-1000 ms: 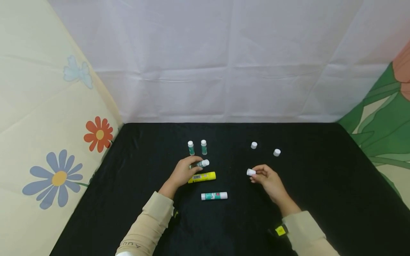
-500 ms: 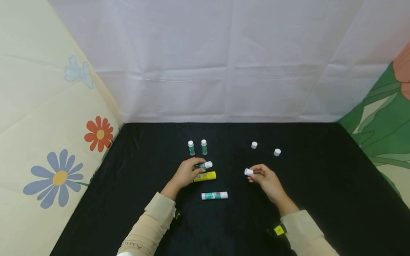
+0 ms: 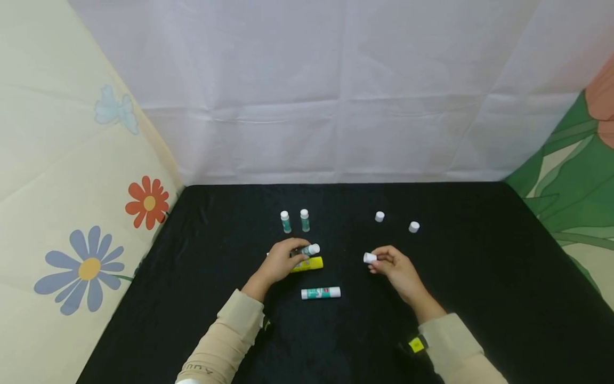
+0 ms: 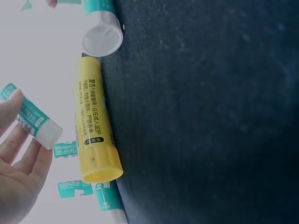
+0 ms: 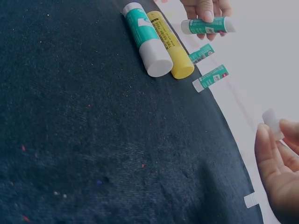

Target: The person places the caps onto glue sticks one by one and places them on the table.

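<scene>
My left hand [image 3: 280, 261] pinches a green-and-white glue stick [image 3: 310, 249] just above a yellow glue stick [image 3: 309, 264] lying on the black cloth. Its whitish end points right; in the left wrist view the thumb and fingers close around the stick's green label [image 4: 35, 116]. To the right, my right hand [image 3: 395, 269] holds a small white cap [image 3: 370, 258] between thumb and fingertips. The cap faces the stick, with a gap between the two. Nearer the front lies another green-and-white glue stick [image 3: 321, 293], also seen beside the yellow one in the right wrist view.
Two green-and-white glue sticks, one on the left [image 3: 285, 222] and one on the right [image 3: 305, 220], stand upright behind the left hand. Two loose white caps, one farther back [image 3: 380, 216] and one farther right [image 3: 414, 227], rest beyond the right hand. A white sheet [image 3: 345, 106] hangs behind the table.
My left hand has moved a little right with its glue stick, whose end has dipped slightly. My right hand has shifted slightly left with the cap, narrowing the gap.
</scene>
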Available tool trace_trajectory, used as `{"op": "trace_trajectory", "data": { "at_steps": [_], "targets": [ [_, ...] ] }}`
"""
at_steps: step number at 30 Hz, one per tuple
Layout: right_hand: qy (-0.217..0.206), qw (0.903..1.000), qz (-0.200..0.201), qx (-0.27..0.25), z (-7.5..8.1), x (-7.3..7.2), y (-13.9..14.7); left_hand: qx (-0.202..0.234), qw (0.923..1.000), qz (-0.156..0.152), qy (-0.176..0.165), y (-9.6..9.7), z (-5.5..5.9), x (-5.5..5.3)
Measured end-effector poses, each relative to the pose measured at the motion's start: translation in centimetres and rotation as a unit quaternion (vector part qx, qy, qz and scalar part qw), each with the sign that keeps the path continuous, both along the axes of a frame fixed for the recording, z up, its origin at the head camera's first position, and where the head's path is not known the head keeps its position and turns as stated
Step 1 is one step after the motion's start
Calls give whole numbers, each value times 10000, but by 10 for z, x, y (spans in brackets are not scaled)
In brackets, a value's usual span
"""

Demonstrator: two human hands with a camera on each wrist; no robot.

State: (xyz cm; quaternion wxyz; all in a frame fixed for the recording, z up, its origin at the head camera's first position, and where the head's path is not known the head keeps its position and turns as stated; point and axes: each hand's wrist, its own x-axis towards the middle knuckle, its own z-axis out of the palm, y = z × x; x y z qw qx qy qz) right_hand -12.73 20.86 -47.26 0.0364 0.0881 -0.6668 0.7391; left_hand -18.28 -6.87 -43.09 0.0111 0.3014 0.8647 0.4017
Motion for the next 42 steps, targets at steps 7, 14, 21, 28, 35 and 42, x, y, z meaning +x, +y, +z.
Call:
{"op": "trace_trajectory", "data": {
  "at_steps": [7,14,21,28,35,42],
  "targets": [
    [32,9999,-33,91,18,8,-10,43,10000,-79,-44,2,-1,2],
    [-12,10000,-50,65,3,3,-6,73,9999,-116,-72,4,-2,4],
    [-346,9982,-310,390,27,14,-18,-10,9999,-122,-87,6,-2,5],
    [-757,9951,-300,562,37,16,-24,-18,9994,-128,-310,6,-1,6],
    [-821,9953,-200,464,36,16,-24,-89,9992,-119,-361,8,-2,7],
    [-812,9957,-173,413,35,16,-27,-186,9989,-158,-401,10,-1,9]
  ]
}}
